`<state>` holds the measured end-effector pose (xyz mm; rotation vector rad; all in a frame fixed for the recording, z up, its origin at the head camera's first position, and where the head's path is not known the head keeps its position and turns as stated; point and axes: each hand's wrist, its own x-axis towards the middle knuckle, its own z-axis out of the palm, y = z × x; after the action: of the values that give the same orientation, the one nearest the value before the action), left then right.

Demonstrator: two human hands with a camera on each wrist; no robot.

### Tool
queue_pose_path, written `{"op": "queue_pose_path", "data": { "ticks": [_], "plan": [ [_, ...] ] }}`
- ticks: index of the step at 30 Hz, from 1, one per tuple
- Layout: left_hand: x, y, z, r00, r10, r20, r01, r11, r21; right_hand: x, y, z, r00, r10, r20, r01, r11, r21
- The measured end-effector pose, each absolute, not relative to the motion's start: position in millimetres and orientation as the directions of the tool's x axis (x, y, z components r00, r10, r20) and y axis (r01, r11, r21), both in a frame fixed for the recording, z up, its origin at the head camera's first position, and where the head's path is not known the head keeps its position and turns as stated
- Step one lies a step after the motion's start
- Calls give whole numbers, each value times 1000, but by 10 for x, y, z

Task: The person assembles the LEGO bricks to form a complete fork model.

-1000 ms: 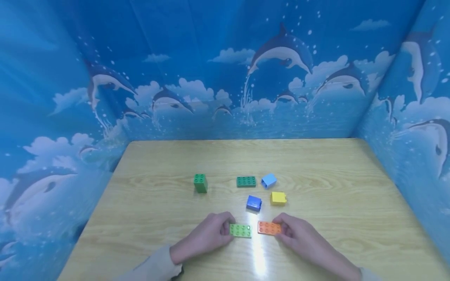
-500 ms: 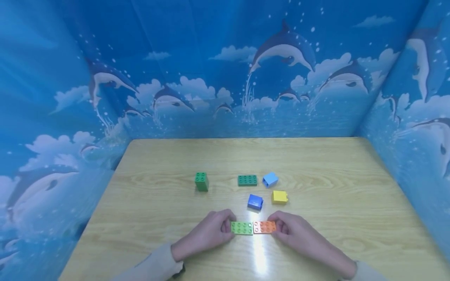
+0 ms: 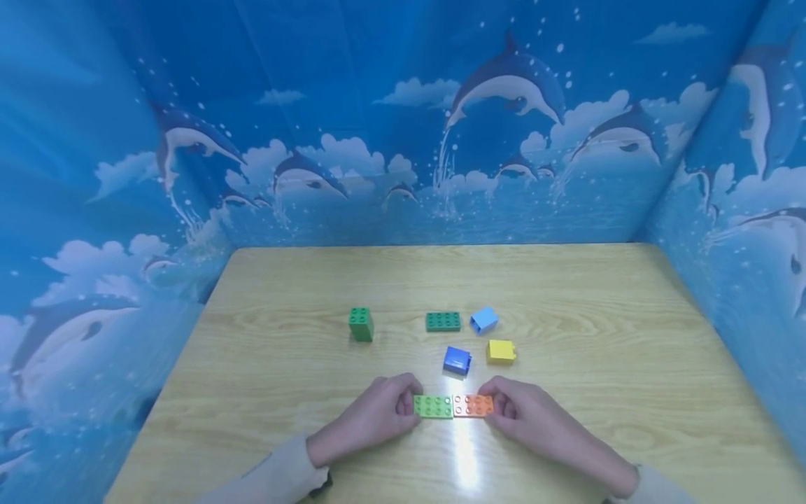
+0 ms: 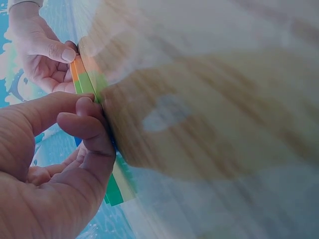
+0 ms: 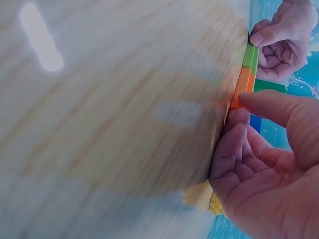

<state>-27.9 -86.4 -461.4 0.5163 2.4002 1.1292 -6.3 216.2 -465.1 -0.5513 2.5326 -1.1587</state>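
Note:
On the table, a light green brick (image 3: 433, 407) and an orange brick (image 3: 474, 405) lie flat, end to end, their short sides meeting or nearly so. My left hand (image 3: 378, 411) pinches the outer end of the light green brick between thumb and fingers. At the opposite end, my right hand (image 3: 527, 414) grips the orange brick the same way. Both wrist views show the fingertips low against the tabletop, with the orange brick (image 5: 241, 88) and the light green brick (image 4: 86, 82) in one line. Glare whitens part of the orange brick's top.
Just beyond the hands lie a dark blue brick (image 3: 457, 360) and a yellow brick (image 3: 501, 352), both on their sides. Farther back are a light blue brick (image 3: 484, 320), a flat dark green brick (image 3: 443, 322) and a tall green brick (image 3: 361, 325). A dolphin-printed curtain (image 3: 352, 140) surrounds the table.
My right hand has slid the orange brick left, closing the gap to the light green brick. Over the last half second both hands and bricks have stayed nearly still.

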Motion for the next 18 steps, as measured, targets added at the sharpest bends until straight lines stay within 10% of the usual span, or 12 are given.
{"op": "queue_pose_path", "data": {
  "ticks": [18],
  "plan": [
    [-286,-872,-4611,-831,508,-226,142,586,798,-89,2186,-4626,-880,-457,-127,-192,588,-786]
  ]
}}
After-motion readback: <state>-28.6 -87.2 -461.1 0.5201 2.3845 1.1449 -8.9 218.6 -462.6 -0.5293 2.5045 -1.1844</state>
